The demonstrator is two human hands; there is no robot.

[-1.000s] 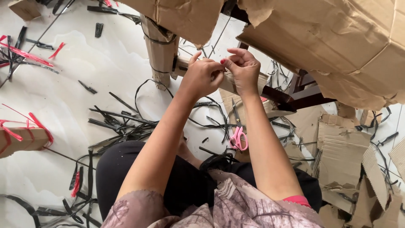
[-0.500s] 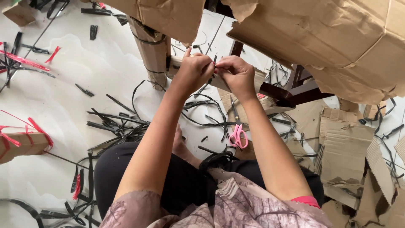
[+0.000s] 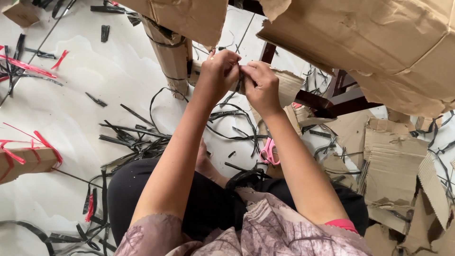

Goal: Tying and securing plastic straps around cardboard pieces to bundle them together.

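While both hands were up close together, the left hand (image 3: 219, 72) and right hand (image 3: 259, 86) pinched a thin black strap (image 3: 241, 78) between their fingertips, right by a cardboard-wrapped leg (image 3: 171, 59). Pink scissors (image 3: 269, 151) lay on the floor below, among loose black strips (image 3: 137, 142).

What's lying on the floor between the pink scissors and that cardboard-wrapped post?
In the head view, loose black strapping strips curl over the white floor between the pink scissors and the cardboard-wrapped post.
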